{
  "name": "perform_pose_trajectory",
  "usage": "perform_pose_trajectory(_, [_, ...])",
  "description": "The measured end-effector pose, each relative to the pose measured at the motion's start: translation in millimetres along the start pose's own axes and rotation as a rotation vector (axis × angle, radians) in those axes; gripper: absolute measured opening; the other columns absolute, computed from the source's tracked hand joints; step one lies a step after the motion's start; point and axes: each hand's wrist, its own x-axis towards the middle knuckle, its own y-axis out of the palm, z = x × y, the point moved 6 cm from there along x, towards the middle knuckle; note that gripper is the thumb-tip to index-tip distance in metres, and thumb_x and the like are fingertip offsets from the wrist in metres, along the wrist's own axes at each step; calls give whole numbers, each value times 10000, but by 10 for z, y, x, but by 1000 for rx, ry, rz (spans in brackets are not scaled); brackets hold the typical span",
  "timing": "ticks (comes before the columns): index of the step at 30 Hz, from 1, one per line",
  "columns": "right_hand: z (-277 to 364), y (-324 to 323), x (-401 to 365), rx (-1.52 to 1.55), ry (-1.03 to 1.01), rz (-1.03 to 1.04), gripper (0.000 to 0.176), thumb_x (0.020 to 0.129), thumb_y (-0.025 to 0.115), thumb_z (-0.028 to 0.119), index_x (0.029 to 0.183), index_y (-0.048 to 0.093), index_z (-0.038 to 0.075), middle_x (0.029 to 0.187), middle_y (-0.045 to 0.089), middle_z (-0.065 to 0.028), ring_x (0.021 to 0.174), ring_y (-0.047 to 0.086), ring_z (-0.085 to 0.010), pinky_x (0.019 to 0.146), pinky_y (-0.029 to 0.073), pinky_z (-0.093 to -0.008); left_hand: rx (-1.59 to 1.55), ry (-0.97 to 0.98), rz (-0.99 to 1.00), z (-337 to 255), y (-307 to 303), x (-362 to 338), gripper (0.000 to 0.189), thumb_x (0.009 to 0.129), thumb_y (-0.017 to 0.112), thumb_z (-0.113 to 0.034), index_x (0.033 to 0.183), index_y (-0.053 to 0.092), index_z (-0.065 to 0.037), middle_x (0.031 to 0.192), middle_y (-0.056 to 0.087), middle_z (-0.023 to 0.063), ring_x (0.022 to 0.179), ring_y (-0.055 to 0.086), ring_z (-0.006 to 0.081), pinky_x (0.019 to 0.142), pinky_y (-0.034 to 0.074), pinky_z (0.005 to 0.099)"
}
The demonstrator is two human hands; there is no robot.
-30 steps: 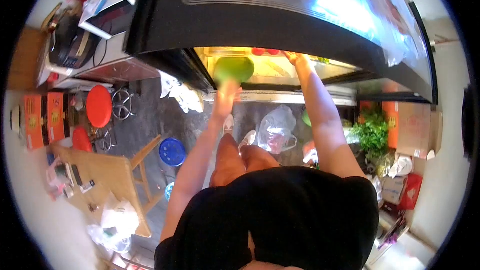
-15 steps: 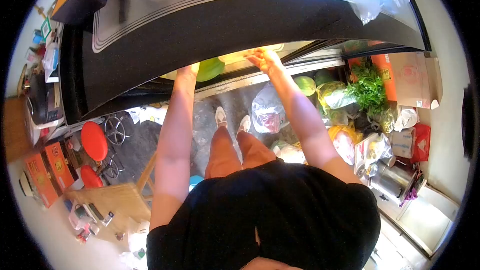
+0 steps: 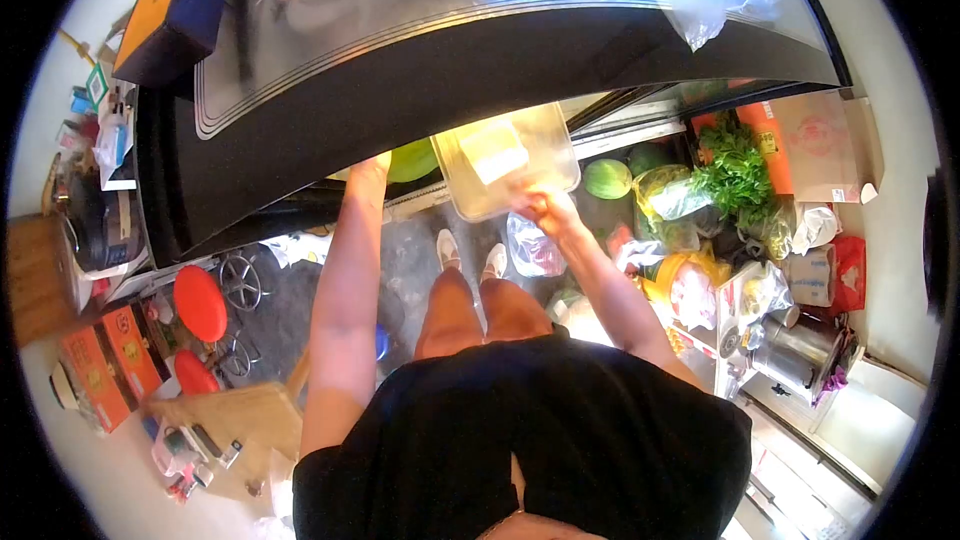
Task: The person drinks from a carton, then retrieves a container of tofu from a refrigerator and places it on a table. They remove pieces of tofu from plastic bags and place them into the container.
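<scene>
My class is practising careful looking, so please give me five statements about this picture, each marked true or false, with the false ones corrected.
1. The right hand holds a clear plastic container by its edge. True.
2. A red tomato lies in the container. False: it holds a pale yellow block.
3. The left hand is down on the floor. False: it is up at the edge of the black cabinet, beside a round green object.
4. Leafy greens show beside a cardboard box on the right. True.
5. The two stool seats on the left are blue. False: both are red.
</scene>
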Motion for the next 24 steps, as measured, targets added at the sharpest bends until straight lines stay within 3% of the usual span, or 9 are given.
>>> perform_pose_trajectory(1, [32, 133, -281, 0, -46, -141, 320, 803, 533, 13, 1118, 484, -23, 1141, 599, -234, 876, 665, -342, 716, 590, -430, -40, -18, -4, 66, -95, 50, 424, 914, 506, -449, 1192, 577, -136, 1176, 613, 65, 1010, 587, 266, 790, 512, 437])
perform_pose_trajectory(7, [6, 240, -1113, -22, 50, -102, 357, 828, 500, 22, 1164, 462, -92, 1180, 586, -249, 913, 657, -418, 706, 593, -361, 121, 42, -95, 50, -85, 60, 398, 910, 470, -477, 1089, 600, -147, 1048, 626, 63, 891, 570, 231, 702, 486, 389])
perform_pose_trajectory(10, [-27, 300, -1407, -62, 30, -156, 365, 828, 487, 15, 1170, 450, -109, 1192, 575, -263, 929, 649, -436, 703, 597, -367, 222, -158, -55, 43, -83, -11, 366, 934, 458, -429, 1130, 576, -144, 1088, 612, 69, 936, 578, 234, 740, 488, 378])
perform_pose_trajectory(13, [-34, 330, -1597, -46, 26, -82, 359, 813, 470, -12, 1156, 445, -115, 1196, 563, -282, 940, 643, -453, 732, 608, -406, 330, -193, -81, -105, 212, -342, 360, 951, 476, -380, 1192, 534, -118, 1138, 583, 82, 975, 570, 233, 792, 480, 372])
perform_pose_trajectory(16, [-36, 411, -1729, -58, 49, -92, 354, 794, 449, -42, 1145, 432, -83, 1173, 567, -288, 917, 642, -472, 757, 609, -457, 624, -20, -293, -450, 486, -1046, 393, 953, 527, -323, 1252, 484, -71, 1177, 554, 101, 1040, 559, 237, 852, 466, 366])
perform_pose_trajectory(18, [-70, 341, -1746, -128, 62, -104, 351, 787, 441, -51, 1138, 421, -63, 1150, 577, -279, 900, 648, -469, 754, 609, -458, 942, 270, -220, -751, 675, -1659, 549, 924, 576, -397, 1294, 438, -15, 1308, 482, 137, 1171, 489, 263, 897, 437, 404])
perform_pose_trajectory(20, [-87, 427, -1762, -173, 88, -64, 299, 801, 444, -40, 1099, 445, -61, 1120, 591, -267, 890, 660, -444, 757, 609, -444, 1126, 371, -29, -892, 1009, -2340, 627, 868, 649, -391, 1301, 420, -1, 1336, 452, 191, 1203, 474, 322, 956, 413, 416])
perform_pose_trajectory(22, [-102, 457, -1728, -292, 88, -36, 266, 821, 443, -29, 1083, 466, -66, 1086, 602, -262, 892, 667, -425, 754, 605, -438, 1524, 582, 322, -667, 1244, -2825, 716, 794, 738, -346, 1317, 411, 18, 1331, 439, 210, 1204, 460, 342, 1004, 380, 437])
perform_pose_trajectory(24, [-240, 426, -1640, -343, 149, 55, 251, 850, 447, -8, 1091, 485, -66, 1057, 610, -251, 886, 670, -418, 748, 595, -431, 1611, 370, 265, -549, 1350, -3210, 926, 721, 766, -459, 1370, 335, 41, 1355, 406, 227, 1225, 416, 374, 1041, 329, 472])
